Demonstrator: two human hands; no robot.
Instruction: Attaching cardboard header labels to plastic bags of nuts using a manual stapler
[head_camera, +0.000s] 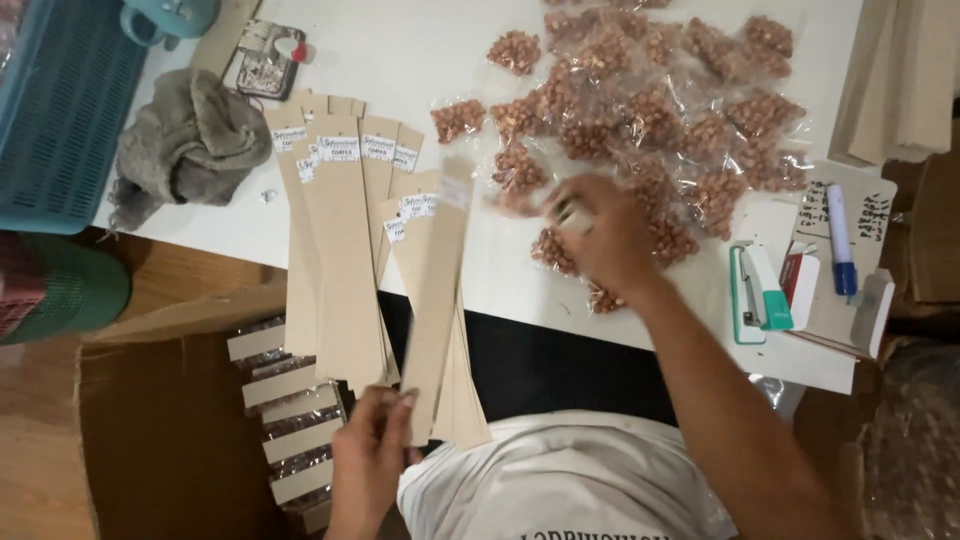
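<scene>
Tan cardboard strip (437, 300) pinched in the left hand (372, 440), white label with dark print at its far end; same tan strips with white labels (340, 240) fanned just left of it on the white bench (400, 50). Under and beyond the right hand (600, 235): clear bags of reddish-brown peanuts (640, 110); to its right a teal-and-white stapler (758, 292) and blue-capped white marker (838, 240). Far left: grey-brown cloth (185, 145), blue basket (60, 110), brown box (160, 440).

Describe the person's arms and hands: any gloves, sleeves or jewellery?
Both are bare. The left hand and right hand wear no gloves, and no rings or watch show, though the right hand is blurred. The forearms are uncovered; a white shirt with dark print covers the torso.
</scene>
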